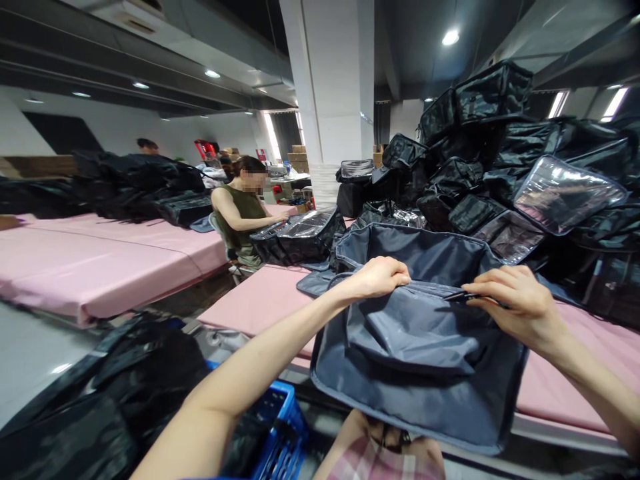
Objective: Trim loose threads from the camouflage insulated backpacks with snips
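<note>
A dark blue-grey fabric bag (pixel 420 400) lies open in front of me, its flap hanging over the table's near edge. My left hand (pixel 383 277) is closed on the top edge of the pocket (pixel 415 333) sewn on that flap. Between the fingers of my right hand (pixel 520 300) is a pair of thread snips (pixel 457 296), slim and dark, its tip pointing left against the pocket's edge. The finger grip partly hides the snips. Behind both hands rises the bag's open box-like body (pixel 425 250).
Dark camouflage bags (pixel 490 147) are piled high at the back right, some with clear panels. A co-worker (pixel 240 207) sits across the pink-covered table (pixel 260 300), handling another bag (pixel 305 233). A blue crate (pixel 285 427) and more dark bags (pixel 125 393) are at lower left.
</note>
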Tool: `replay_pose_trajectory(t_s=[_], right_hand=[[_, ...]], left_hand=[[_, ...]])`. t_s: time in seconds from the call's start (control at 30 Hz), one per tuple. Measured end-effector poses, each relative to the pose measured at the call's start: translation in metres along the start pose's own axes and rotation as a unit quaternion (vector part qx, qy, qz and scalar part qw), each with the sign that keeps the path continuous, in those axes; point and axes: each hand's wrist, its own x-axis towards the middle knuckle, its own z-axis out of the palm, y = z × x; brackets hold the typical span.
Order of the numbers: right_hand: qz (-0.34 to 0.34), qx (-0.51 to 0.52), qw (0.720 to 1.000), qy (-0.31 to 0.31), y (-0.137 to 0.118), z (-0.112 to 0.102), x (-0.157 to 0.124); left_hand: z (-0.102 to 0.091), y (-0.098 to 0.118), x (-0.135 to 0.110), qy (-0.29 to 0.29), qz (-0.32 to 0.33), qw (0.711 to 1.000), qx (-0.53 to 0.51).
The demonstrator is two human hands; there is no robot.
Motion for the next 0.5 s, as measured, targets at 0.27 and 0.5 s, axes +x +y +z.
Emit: replay_pose_trajectory(t_s=[0.27,0.5], right_hand=[[0.015,-0.042,0.999,-0.014,0.002,0.005,-0.002],[-0.006,-0.102,0.995,0.000,-0.002,-0.001,-0.008]], left_hand=[[0.012,0.006,-0.011,0.101,0.038,0.989,0.096],[0.057,0.020,-0.022,0.282,0.182,0.907,0.253]])
